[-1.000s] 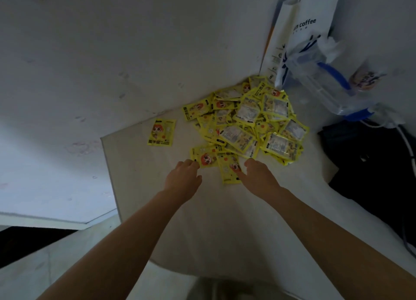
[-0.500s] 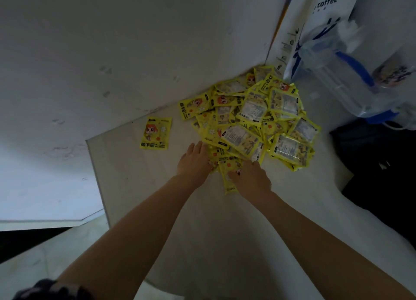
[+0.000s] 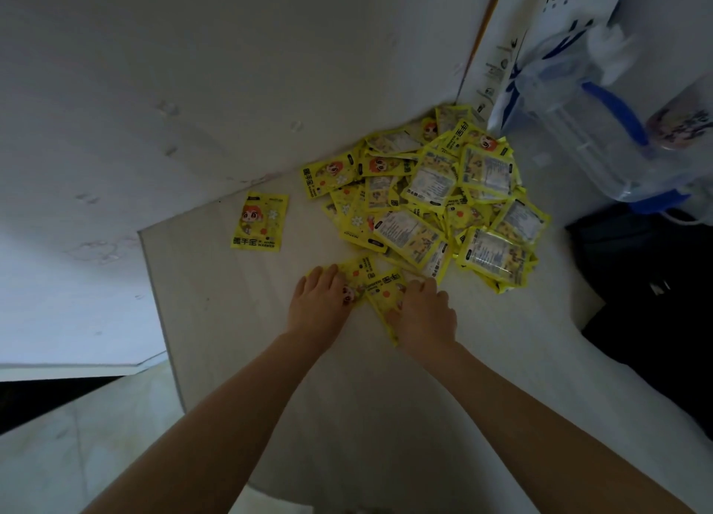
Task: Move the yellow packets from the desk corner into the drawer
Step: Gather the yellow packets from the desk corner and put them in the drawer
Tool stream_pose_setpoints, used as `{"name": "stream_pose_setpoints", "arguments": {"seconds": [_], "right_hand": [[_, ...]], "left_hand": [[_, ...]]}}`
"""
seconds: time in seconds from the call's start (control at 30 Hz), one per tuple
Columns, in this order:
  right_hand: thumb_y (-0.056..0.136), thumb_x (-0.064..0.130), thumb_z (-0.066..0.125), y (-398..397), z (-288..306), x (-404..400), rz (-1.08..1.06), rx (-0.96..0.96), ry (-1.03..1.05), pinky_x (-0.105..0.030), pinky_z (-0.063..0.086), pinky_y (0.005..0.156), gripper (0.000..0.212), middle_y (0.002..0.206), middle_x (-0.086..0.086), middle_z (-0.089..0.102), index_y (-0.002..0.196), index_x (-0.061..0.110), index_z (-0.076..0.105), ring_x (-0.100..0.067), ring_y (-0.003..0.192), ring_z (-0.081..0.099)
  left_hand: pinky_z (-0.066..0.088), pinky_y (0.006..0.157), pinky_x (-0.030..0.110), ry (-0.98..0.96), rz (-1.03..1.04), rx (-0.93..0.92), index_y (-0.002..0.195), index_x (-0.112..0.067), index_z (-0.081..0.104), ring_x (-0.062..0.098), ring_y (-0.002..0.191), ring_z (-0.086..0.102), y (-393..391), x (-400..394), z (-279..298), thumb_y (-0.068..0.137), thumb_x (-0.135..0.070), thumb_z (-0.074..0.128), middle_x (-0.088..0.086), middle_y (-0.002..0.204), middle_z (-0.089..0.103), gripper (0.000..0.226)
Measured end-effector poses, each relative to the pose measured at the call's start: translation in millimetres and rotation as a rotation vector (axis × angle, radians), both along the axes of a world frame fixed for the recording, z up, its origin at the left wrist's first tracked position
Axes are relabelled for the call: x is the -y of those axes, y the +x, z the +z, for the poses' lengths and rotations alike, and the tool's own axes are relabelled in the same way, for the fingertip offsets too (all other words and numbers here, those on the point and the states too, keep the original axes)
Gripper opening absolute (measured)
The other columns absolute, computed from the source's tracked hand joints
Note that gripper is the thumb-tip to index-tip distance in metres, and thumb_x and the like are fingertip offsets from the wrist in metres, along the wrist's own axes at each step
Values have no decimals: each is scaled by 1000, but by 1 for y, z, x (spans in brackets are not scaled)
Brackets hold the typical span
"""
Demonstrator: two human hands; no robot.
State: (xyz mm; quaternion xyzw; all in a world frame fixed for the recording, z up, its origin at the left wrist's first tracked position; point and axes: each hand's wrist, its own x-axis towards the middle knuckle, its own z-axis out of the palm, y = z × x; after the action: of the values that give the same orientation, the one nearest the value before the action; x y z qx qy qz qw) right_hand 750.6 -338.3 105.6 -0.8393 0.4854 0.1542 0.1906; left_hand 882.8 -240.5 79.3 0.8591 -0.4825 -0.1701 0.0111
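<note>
A heap of yellow packets (image 3: 436, 193) lies in the desk corner against the wall. One yellow packet (image 3: 259, 220) lies apart to its left. Two more packets (image 3: 366, 280) sit at the heap's near edge under my hands. My left hand (image 3: 318, 307) rests flat on the left one with its fingers stretched out. My right hand (image 3: 424, 315) lies on the right one, its fingers curled over the far edge and its thumb on the packet. No drawer is in view.
The white desk (image 3: 347, 417) ends in an edge at the left, with floor below. A white coffee paper bag (image 3: 540, 31) and a clear plastic jug with blue trim (image 3: 602, 135) stand behind the heap at the right. A black bag (image 3: 656, 301) lies to the right.
Both hands reached the heap's near edge, then drew two packets a little away from it toward me. The camera moved closer to the corner.
</note>
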Motion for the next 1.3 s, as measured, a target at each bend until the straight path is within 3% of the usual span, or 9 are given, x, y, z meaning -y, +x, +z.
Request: {"name": "stream_pose_setpoints", "arguments": {"seconds": [0.1,0.27,0.43,0.63,0.77,0.9,1.0,1.17,1.3], "right_hand": [[90,37,58,-7,2,-2,10,-9,20,-42,43,83,47,127,-12,40,125,9,43,-33,110,46],[86,34,62,-15,2,-6,-7,-30,97,-47,42,90,53,126,-12,40,128,12,38,-34,113,43],[83,36,66,-24,3,-5,-7,-28,117,-44,37,89,56,123,-12,42,127,15,38,-33,112,44],[82,35,66,-30,5,-4,40,-31,139,-44,35,91,56,124,-12,38,128,15,40,-33,114,40],[83,36,64,-30,6,-1,36,10,230,-43,32,91,53,123,-10,39,126,17,39,-31,114,42],[85,29,62,-28,9,5,5,67,322,-37,26,80,40,113,-4,56,118,19,43,-26,105,53],[84,28,64,-24,15,12,15,110,322,-37,27,80,41,113,-3,58,120,20,45,-26,108,54],[85,33,66,-6,33,35,-4,169,284,-42,32,92,48,121,-3,58,126,21,45,-28,115,52],[82,28,69,11,37,63,-23,256,279,-49,41,98,52,122,-5,58,128,19,48,-29,115,53]], "left_hand": [[44,99,41,-73,36,-17,105,-8,66,32,115,57,-3,-8,6,86,-47,32,9,119,63,55],[25,114,36,-34,134,-113,131,-7,46,29,140,28,-1,-14,4,91,-37,54,10,150,33,51],[34,104,35,-22,169,-121,119,-9,48,29,123,43,-2,-12,8,88,-33,57,9,130,49,41],[34,103,39,11,202,-69,142,-15,34,30,121,40,-8,-11,13,85,-33,62,8,132,43,67],[36,99,40,51,220,-85,129,-18,50,29,115,38,-7,-12,15,83,-35,63,7,123,42,50],[36,98,42,94,249,-124,127,-17,46,29,117,39,-2,-12,17,80,-43,65,7,125,44,57],[36,96,42,113,255,-190,118,-16,41,30,109,52,4,-11,23,81,-39,64,7,110,58,49],[58,73,44,18,495,-397,99,-21,47,32,82,66,34,-10,31,70,-24,77,9,91,62,42],[50,79,35,-70,622,-366,118,-10,60,34,105,61,71,-1,39,65,-29,84,13,113,67,60]]}}
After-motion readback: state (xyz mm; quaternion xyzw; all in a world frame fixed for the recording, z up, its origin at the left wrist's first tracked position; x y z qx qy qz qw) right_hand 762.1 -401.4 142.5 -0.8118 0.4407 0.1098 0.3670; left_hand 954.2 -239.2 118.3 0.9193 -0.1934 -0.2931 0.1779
